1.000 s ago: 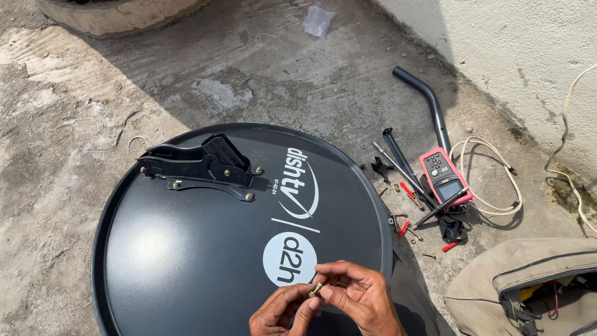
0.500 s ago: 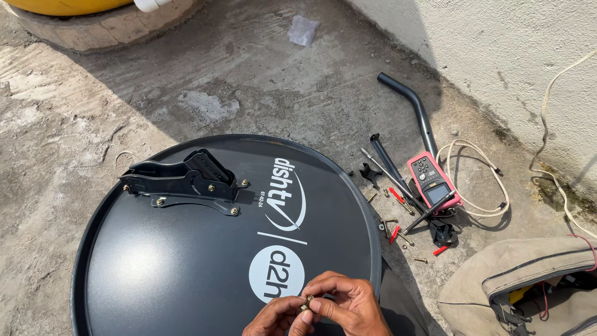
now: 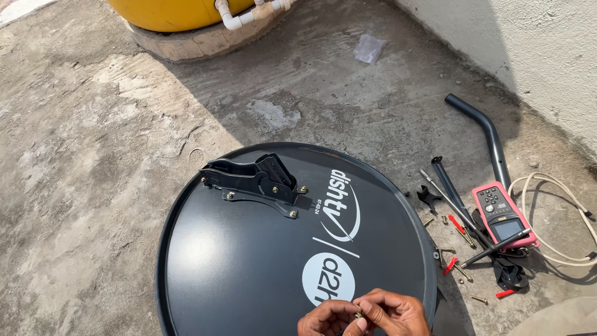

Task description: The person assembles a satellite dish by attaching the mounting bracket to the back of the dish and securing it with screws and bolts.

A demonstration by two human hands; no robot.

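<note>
Two hands meet at the bottom edge of your head view, both pinching inward over the near rim of the dish. Your left hand (image 3: 328, 318) has its fingertips drawn close together, and your right hand (image 3: 390, 313) curls its fingers down to meet them. Between them sits a small brass-coloured fastener (image 3: 357, 315), gripped by fingertips from both sides; both grips are narrow, closed on that one piece. It is too small to tell whether it is a nut or a bolt; only a dull gold glint shows between the fingers.

The fastener hangs just above the large round dark grey metal satellite dish (image 3: 249, 261), which lies flat on the rough concrete roof floor (image 3: 93, 155) with white printed markings near your hands. Toward the far edge of the dish a black metal mounting bracket (image 3: 252, 180) is fixed, with several brass-coloured bolt heads showing around it.

Off the right edge of the dish, well apart from your hands, loose parts lie on the concrete: a bent black metal pipe (image 3: 488, 134), a straight black rod (image 3: 449, 183), a red handheld signal meter with a small screen (image 3: 500, 214), a coiled cream-coloured cable (image 3: 559, 218), and scattered brass screws with red plastic plugs (image 3: 455, 246). At the far edge of the floor stands a yellow tank on a round concrete base (image 3: 180, 12) with white plastic piping (image 3: 239, 17), and a white plastered wall (image 3: 528, 43) runs along the right side.
</note>
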